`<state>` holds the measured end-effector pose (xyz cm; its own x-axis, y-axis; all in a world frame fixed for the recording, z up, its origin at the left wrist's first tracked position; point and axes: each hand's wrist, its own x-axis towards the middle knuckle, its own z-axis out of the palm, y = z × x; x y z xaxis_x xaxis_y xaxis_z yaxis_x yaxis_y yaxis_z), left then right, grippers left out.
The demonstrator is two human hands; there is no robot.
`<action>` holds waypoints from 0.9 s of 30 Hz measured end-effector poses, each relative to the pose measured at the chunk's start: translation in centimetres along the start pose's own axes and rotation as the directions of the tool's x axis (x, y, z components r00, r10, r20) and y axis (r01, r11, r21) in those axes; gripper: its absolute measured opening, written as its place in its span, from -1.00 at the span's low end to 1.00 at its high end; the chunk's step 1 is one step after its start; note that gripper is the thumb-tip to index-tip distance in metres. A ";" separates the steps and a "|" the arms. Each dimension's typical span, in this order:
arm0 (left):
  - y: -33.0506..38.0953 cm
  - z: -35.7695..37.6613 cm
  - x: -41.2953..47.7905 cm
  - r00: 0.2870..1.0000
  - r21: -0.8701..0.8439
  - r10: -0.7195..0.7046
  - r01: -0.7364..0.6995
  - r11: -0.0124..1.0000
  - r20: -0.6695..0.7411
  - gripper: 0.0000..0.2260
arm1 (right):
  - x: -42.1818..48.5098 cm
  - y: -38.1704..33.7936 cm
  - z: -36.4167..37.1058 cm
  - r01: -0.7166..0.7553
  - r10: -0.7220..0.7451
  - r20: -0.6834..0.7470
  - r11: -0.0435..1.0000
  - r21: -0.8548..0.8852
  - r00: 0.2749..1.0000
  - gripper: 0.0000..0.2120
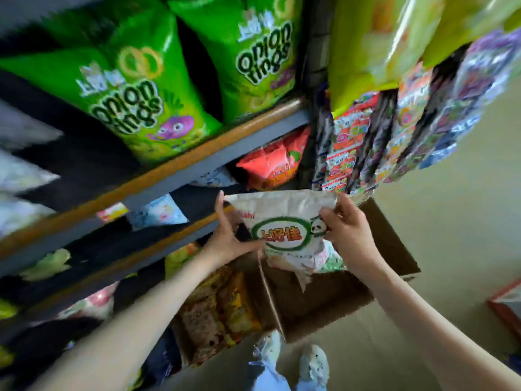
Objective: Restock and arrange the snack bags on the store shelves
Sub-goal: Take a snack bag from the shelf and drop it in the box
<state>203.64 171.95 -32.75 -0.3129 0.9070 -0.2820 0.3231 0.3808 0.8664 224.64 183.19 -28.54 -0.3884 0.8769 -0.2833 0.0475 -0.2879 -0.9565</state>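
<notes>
Snack bag (282, 213): left hand (229, 234), right hand (347, 230) grip edges.

Bright, even light; heavy smear
Edges are blurred and bent (wide-angle lens); glare is caught on the yellow bags (380, 38).

white snack bag (284, 235): green oval, red characters, panda mark; upright, clear of the shelves, gripped at its side edges by left hand (225, 238) and right hand (348, 231) | green onion-rings bags (141, 105): two, side by side at upper shelf (197, 155) front edge | red bag (275, 165): on the shelf below, near its right end
</notes>
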 end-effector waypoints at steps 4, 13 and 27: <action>2.7 -4.5 -4.7 0.998 -0.052 -0.001 -0.003 0.999 -0.069 -0.19 | -1.7 -5.2 4.0 0.151 -0.153 0.180 0.988 0.022 0.972 -0.98; 4.8 -13.3 -14.2 0.793 0.107 0.255 -0.236 0.966 -0.553 -0.63 | -7.0 -11.5 15.4 0.535 -0.444 0.607 0.844 0.038 0.659 -0.84; -0.5 -26.1 -11.5 0.658 0.368 0.295 -0.029 0.929 -0.693 -0.44 | -3.0 -5.9 31.5 0.692 -0.624 0.362 0.716 -0.090 0.692 -0.45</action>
<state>183.78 156.67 -19.18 -0.7298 0.5838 0.3557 0.6378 0.3941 0.6618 196.52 170.06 -19.86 -0.6313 0.6477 0.4265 -0.1525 0.4355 -0.8872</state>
